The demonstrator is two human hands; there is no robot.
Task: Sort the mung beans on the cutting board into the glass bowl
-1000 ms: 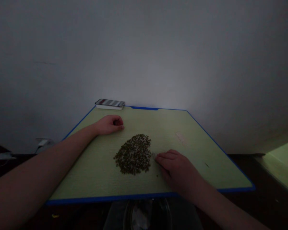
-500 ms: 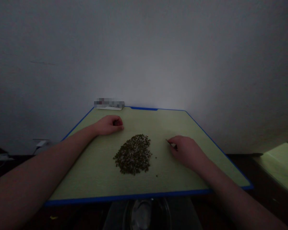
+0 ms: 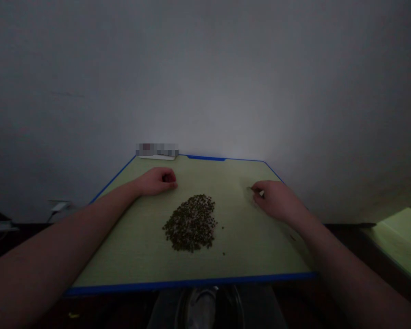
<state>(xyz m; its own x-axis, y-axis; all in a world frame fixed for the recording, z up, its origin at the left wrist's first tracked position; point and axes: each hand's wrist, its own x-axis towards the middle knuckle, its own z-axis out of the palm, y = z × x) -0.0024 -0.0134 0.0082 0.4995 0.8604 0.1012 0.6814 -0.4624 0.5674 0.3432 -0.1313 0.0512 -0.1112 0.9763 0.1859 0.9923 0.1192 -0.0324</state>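
- Left hand [image 3: 156, 180]: curled into a loose fist, resting on the green bench [image 3: 130, 246]; whether it holds anything, cannot tell (light is dim).
- Pile of small dark seeds [image 3: 191, 222]: lies on the bench between the hands, just right of and nearer than the left hand, touching neither.
- Right hand [image 3: 277, 200]: fingers drawn together, pinching a small pale bit at the fingertips [image 3: 256, 191], well right of the pile.

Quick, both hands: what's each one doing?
Left hand: loose fist on the green blue-edged board, contents unseen.
Right hand: pinching something small and pale.
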